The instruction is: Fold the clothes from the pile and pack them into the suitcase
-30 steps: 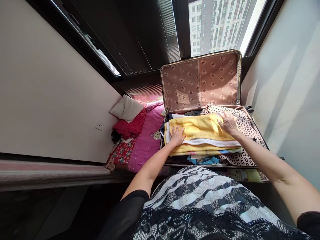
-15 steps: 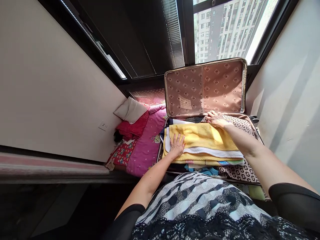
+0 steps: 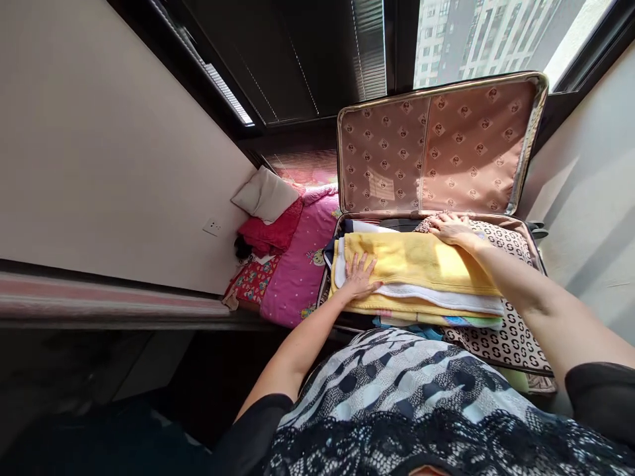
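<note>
An open suitcase lies in front of me, its patterned pink lid standing up against the window. Inside is a stack of folded cloth topped by a yellow towel, beside a white cloth with a dark ring pattern. My left hand lies flat with fingers spread on the near left part of the yellow towel. My right hand rests palm down at the towel's far edge, close to the lid's hinge, fingers stretched out.
Left of the suitcase lies pink bedding with a white pillow and a red cushion. A wall with a socket is on the left, another wall on the right. A ledge runs along the near left.
My right hand has slid from the towel's right part to its far edge near the lid. The left hand stays flat on the towel. The view has come closer.
</note>
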Tool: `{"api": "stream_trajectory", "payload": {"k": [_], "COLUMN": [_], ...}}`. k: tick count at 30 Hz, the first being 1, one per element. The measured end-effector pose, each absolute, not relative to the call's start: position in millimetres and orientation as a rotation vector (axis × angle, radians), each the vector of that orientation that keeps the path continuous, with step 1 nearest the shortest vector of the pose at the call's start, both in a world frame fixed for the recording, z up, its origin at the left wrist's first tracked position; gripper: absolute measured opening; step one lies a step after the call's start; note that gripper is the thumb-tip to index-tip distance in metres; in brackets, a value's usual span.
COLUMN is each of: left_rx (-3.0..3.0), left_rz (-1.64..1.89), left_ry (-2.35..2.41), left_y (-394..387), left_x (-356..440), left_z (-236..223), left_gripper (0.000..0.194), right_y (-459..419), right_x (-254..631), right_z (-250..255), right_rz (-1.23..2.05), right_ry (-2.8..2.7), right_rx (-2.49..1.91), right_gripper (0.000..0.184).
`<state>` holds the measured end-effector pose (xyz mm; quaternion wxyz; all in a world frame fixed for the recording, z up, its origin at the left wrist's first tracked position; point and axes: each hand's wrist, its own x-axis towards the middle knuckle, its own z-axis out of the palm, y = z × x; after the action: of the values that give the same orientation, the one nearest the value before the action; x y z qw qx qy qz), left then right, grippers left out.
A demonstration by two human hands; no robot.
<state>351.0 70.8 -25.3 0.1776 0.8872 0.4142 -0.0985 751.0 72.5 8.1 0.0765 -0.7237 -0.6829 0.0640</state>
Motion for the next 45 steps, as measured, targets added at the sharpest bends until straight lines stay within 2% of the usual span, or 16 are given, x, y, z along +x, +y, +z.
{"api": "stream_trajectory", "payload": {"k": [2, 4, 10, 14, 24, 28, 30, 34, 36, 37, 40, 41, 43, 45], "left_rx": [2.520, 2.546, 2.615, 2.667, 2.763, 2.737, 2.726, 2.723, 2.666, 2.633, 2.596, 2.608, 2.634, 2.644], "left_rz": [-0.365, -0.419, -0.420, -0.326, -0.345, -0.422, -0.451, -0.384, -0.322, -0.291, -0.273, -0.277, -0.265, -0.214], "left_ry": [1.030, 0.958, 1.037, 1.137, 0.982, 0.783, 0.755, 0.730, 0.715, 0.718, 0.776, 0.802, 0.852, 0.899], "left_y": [77, 83, 87, 86, 88, 71, 68, 82, 89, 90, 78, 71, 57, 50], "left_x": [342, 336, 346, 358, 355, 353, 354, 355, 355, 355, 356, 357, 360, 362], "left_z": [-18, -12, -4, -4, 27, 27, 25, 23, 24, 24, 24, 24, 25, 27], "left_gripper": [0.113, 0.116, 0.067, 0.059, 0.058, 0.090, 0.098, 0.075, 0.077, 0.086, 0.133, 0.139, 0.129, 0.100], "right_y": [53, 21, -105, -153, -135, -123, -114, -95, -86, -83, -76, -74, -72, -71], "right_x": [751, 753, 754, 730, 716, 709, 705, 704, 707, 708, 708, 707, 701, 697], "right_z": [18, 24, 6, -14, -5, 11, 22, 50, 66, 74, 99, 106, 117, 126], "right_rz": [0.198, 0.160, 0.149, 0.228, 0.134, 0.266, 0.377, 0.618, 0.876, 0.992, 1.152, 1.165, 1.190, 1.202], "right_ry": [-2.034, -2.043, -1.827, -1.480, -1.280, -1.123, -1.004, -0.623, -0.427, -0.370, -0.348, -0.352, -0.326, -0.289], "right_rx": [-2.188, -2.152, -2.268, -2.321, -2.396, -2.483, -2.497, -2.189, -1.831, -1.659, -1.393, -1.374, -1.369, -1.375], "right_gripper": [0.061, 0.066, 0.081, 0.096, 0.080, 0.072, 0.066, 0.045, 0.036, 0.034, 0.033, 0.033, 0.031, 0.026]}}
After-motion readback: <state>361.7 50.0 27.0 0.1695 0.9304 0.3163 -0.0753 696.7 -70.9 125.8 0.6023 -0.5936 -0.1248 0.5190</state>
